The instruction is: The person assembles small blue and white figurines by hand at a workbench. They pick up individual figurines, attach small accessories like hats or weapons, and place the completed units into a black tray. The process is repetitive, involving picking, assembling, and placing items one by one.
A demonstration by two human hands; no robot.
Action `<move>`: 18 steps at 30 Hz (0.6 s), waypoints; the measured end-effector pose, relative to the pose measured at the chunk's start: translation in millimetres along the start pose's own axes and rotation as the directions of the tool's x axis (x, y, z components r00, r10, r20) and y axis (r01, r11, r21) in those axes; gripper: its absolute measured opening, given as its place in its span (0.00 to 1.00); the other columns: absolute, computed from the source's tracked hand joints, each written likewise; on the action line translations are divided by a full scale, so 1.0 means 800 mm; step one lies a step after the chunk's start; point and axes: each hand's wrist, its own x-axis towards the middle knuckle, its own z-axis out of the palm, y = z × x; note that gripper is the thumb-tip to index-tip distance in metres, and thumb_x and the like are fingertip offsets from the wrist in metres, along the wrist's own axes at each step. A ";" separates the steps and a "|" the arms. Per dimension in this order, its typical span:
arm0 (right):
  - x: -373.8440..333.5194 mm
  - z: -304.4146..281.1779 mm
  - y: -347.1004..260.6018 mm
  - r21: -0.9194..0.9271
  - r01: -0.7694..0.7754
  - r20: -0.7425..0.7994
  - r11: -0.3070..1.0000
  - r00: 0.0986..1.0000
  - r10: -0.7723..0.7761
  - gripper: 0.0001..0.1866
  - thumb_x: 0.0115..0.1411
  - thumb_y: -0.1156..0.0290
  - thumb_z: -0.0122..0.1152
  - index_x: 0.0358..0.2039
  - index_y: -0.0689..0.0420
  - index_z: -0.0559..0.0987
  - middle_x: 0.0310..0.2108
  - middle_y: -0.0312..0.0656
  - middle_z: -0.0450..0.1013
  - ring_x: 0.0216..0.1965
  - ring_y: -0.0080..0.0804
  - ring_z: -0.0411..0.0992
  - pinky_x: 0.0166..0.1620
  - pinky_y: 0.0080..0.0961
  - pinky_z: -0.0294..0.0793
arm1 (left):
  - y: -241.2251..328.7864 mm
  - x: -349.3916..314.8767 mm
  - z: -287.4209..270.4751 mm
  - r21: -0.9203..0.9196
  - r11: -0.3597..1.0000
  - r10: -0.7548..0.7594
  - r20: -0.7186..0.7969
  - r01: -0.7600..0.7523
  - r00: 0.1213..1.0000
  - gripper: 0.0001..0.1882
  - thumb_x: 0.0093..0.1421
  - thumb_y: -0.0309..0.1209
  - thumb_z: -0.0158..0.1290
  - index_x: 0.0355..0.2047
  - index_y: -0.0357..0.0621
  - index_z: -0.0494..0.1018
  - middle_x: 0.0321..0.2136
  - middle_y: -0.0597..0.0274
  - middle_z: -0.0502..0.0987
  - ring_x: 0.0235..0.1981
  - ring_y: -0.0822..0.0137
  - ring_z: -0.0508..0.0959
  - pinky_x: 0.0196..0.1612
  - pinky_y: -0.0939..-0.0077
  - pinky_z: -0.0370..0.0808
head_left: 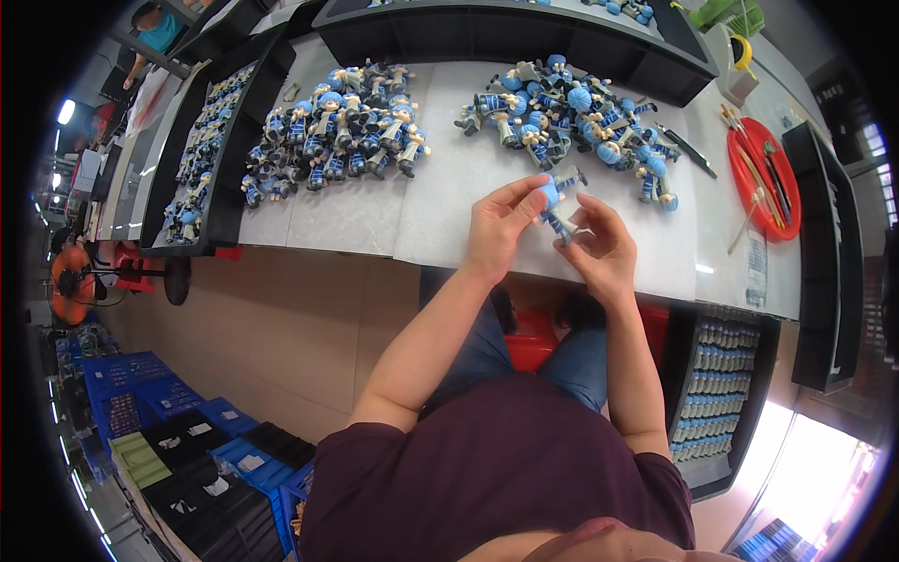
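Observation:
Over the near part of the white-covered table [440,220], I hold a small figurine [559,221] with a light blue head and a blue and pale body. My left hand [503,225] pinches it at the blue head between thumb and fingers. On its other side, my right hand [601,245] grips the pale lower end with curled fingertips. Just beyond my hands lies a loose pile of similar blue-headed figurines [581,101]. Another heap of figurines [342,126] covers the table to the left.
A black tray [245,131] of figurines stands at the left, and a long black tray [506,37] runs along the back. A red oval dish [794,201] with brushes and a black pen [688,153] lie at the right. Lower right is a black crate [679,440] of figurine rows.

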 end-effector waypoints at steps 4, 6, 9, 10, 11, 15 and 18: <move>0.000 -0.001 0.006 -0.004 0.034 -0.033 0.999 0.999 -0.034 0.27 0.43 0.86 0.58 0.48 0.61 0.68 0.35 0.37 0.65 0.38 0.22 0.65 0.36 0.18 0.70 | -0.001 0.000 0.000 -0.024 1.000 0.017 0.014 -0.017 1.000 0.14 0.57 0.25 0.49 0.44 0.34 0.69 0.40 0.55 0.74 0.41 0.69 0.72 0.47 0.75 0.67; 0.000 -0.001 0.007 -0.008 0.035 -0.043 0.999 0.998 -0.035 0.27 0.43 0.86 0.58 0.47 0.61 0.68 0.35 0.37 0.65 0.38 0.22 0.65 0.36 0.18 0.70 | -0.001 0.000 0.000 -0.063 0.997 0.053 0.031 -0.051 0.998 0.14 0.57 0.25 0.49 0.44 0.34 0.69 0.40 0.54 0.73 0.43 0.67 0.72 0.49 0.73 0.66; 0.002 -0.002 0.010 -0.018 0.027 -0.039 0.999 0.999 -0.028 0.26 0.44 0.86 0.58 0.47 0.62 0.68 0.36 0.38 0.66 0.38 0.22 0.66 0.36 0.18 0.70 | -0.003 0.001 -0.001 -0.092 0.993 0.079 0.042 -0.075 0.996 0.15 0.57 0.24 0.48 0.45 0.35 0.68 0.41 0.52 0.73 0.44 0.65 0.72 0.50 0.71 0.66; 0.002 -0.002 0.009 -0.018 0.025 -0.035 1.000 0.999 -0.025 0.26 0.44 0.86 0.58 0.47 0.62 0.68 0.36 0.38 0.66 0.39 0.22 0.66 0.36 0.18 0.70 | -0.003 0.001 -0.002 -0.097 0.992 0.084 0.047 -0.079 0.995 0.15 0.57 0.24 0.48 0.45 0.35 0.68 0.42 0.52 0.72 0.44 0.65 0.72 0.51 0.70 0.66; 0.003 -0.003 0.009 -0.019 0.022 -0.032 1.000 0.999 -0.023 0.26 0.44 0.86 0.58 0.47 0.62 0.68 0.37 0.39 0.67 0.39 0.22 0.66 0.36 0.18 0.70 | -0.003 0.001 -0.002 -0.103 0.991 0.088 0.053 -0.082 0.995 0.15 0.57 0.24 0.48 0.45 0.36 0.68 0.42 0.51 0.72 0.44 0.64 0.72 0.51 0.69 0.66; 0.003 -0.003 0.007 -0.029 0.004 -0.014 1.000 1.000 -0.005 0.25 0.46 0.86 0.56 0.47 0.62 0.68 0.37 0.40 0.68 0.39 0.23 0.67 0.37 0.18 0.70 | -0.003 0.001 -0.002 -0.123 0.988 0.107 0.069 -0.098 0.992 0.15 0.57 0.23 0.47 0.45 0.36 0.68 0.43 0.50 0.72 0.45 0.63 0.72 0.51 0.68 0.66; 0.002 -0.002 0.003 -0.032 -0.018 -0.010 0.999 1.000 0.018 0.23 0.47 0.86 0.53 0.47 0.62 0.68 0.37 0.40 0.68 0.39 0.23 0.67 0.38 0.18 0.70 | -0.004 0.000 -0.003 -0.132 0.986 0.115 0.066 -0.105 0.991 0.15 0.57 0.22 0.47 0.45 0.36 0.67 0.43 0.51 0.72 0.45 0.63 0.72 0.51 0.67 0.66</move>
